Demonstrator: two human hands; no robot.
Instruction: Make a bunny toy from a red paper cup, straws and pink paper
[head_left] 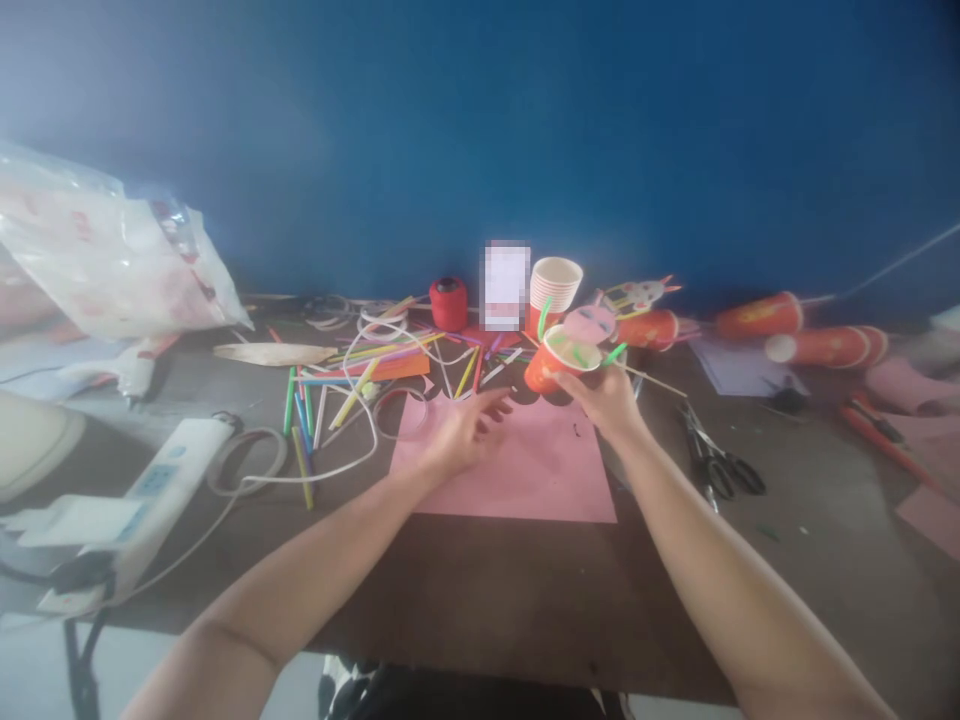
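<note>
We hold the red paper cup point(556, 362) in our right hand point(606, 400), fingers closed round its side, tilted so its white mouth faces left, above the far edge of the pink paper sheet point(517, 462); our left hand point(461, 432) hovers empty over that sheet with fingers loosely spread, gripping nothing. The green straw pieces point(616, 352) poking out of the cup look lightly fixed, so we judge a tighter squeeze could crush the thin wall and knock them loose, and the pink paper face point(592, 322) just behind it could bend or peel if the cup swings back. A thin stick point(654, 381) runs rightward from our right hand and could snag there. Around us the table point(480, 600) is crowded: loose coloured straws point(330, 392) and a white cable point(352, 440) lie left of the sheet, near our left hand, scissors point(712, 460) lie to the right, and a stack of paper cups point(553, 285), a red thread spool point(448, 303) and fallen red cups point(757, 316) line the back, close enough to be toppled by a careless reach
</note>
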